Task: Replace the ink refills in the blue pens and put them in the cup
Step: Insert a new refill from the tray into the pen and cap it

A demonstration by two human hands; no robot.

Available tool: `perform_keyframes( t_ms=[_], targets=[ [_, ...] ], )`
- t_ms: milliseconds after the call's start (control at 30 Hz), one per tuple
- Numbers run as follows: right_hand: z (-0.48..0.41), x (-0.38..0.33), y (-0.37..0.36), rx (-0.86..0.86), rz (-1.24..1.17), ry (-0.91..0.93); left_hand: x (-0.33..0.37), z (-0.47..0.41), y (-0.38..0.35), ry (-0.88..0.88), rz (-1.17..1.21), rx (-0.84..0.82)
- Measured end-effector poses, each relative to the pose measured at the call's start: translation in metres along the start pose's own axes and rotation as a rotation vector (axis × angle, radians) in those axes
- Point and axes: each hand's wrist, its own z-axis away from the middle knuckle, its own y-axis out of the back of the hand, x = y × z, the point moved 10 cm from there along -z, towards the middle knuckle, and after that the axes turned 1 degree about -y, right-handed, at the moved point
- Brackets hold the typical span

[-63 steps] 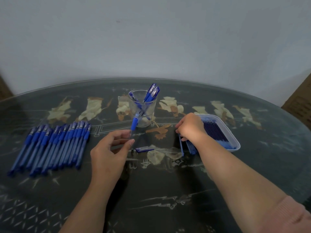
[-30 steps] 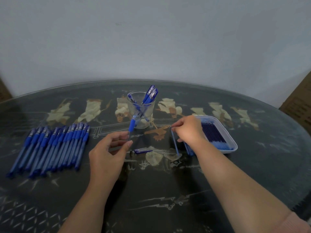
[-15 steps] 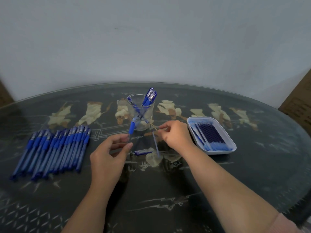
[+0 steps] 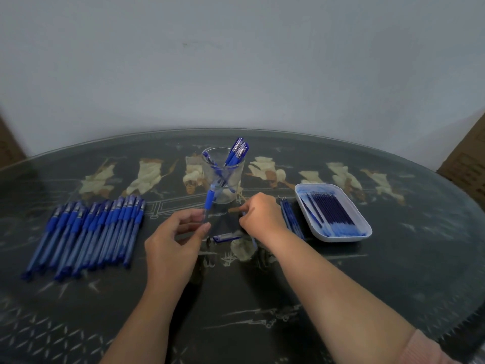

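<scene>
Well left of the cup (image 4: 235,186), a row of blue pens (image 4: 86,232) lies side by side on the table (image 4: 262,298), caps pointing away from the person. They are probably the ones not yet refilled, laid out so that one can be taken at a time.

Just in front of the cup and a little left, the left hand (image 4: 173,240) pinches an opened barrel (image 4: 209,202) between thumb and fingertips. It is tilted up with its rubber-grip end toward the cup, so the open end seems to be offered to the other hand.

The cup is clear and holds a few finished pens leaning against its rim.

On the table in front of the cup lie a cap (image 4: 227,238) and a small dark tip piece (image 4: 208,239), close enough to put back on.

Just right of these, the right hand (image 4: 262,216) has its fingers curled round a thin refill (image 4: 253,241) that slants down below the palm. It looks ready to be turned and threaded into the barrel.

Further right of the cup is a small heap of loose refills (image 4: 290,219), likely the used ones. Beyond it, a white tray (image 4: 343,239) keeps the fresh refills (image 4: 330,214) together and parallel.
</scene>
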Motion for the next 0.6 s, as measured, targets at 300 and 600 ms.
perform_keyframes(
  t_ms=[300,600],
  targets=[
    [-0.003,0.018,0.019,0.084,-0.070,-0.070,-0.003,-0.001,0.000,0.008,0.026,0.000],
    [-0.010,0.056,0.053,0.137,-0.094,-0.187,-0.002,0.000,-0.001,-0.002,-0.004,-0.014]
  ],
)
